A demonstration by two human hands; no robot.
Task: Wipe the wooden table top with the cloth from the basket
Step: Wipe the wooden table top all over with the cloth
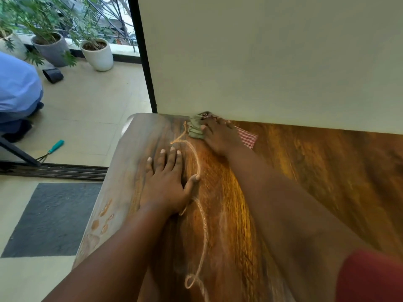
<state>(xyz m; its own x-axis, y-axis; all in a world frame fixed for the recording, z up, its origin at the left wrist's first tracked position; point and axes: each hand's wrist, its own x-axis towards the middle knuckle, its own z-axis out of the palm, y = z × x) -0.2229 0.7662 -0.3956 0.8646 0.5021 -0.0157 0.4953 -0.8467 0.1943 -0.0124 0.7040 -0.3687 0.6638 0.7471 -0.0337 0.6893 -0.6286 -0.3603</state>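
My right hand (pixel 220 136) presses a bunched cloth (pixel 196 128), grey-green with a red-checked part, onto the far edge of the wooden table top (pixel 316 171), right against the white wall. My left hand (pixel 168 179) lies flat on the table nearer to me, fingers spread, its thumb touching a length of thin twine (pixel 202 214). The twine trails in loops from the cloth toward the near edge. No basket is in view.
The table's left edge (pixel 102 205) drops to a tiled floor with a dark mat (pixel 52 219). Beyond a door track are potted plants (pixel 98 51), a teal-handled garden fork (pixel 52 149) and a seated person in blue (pixel 17 90).
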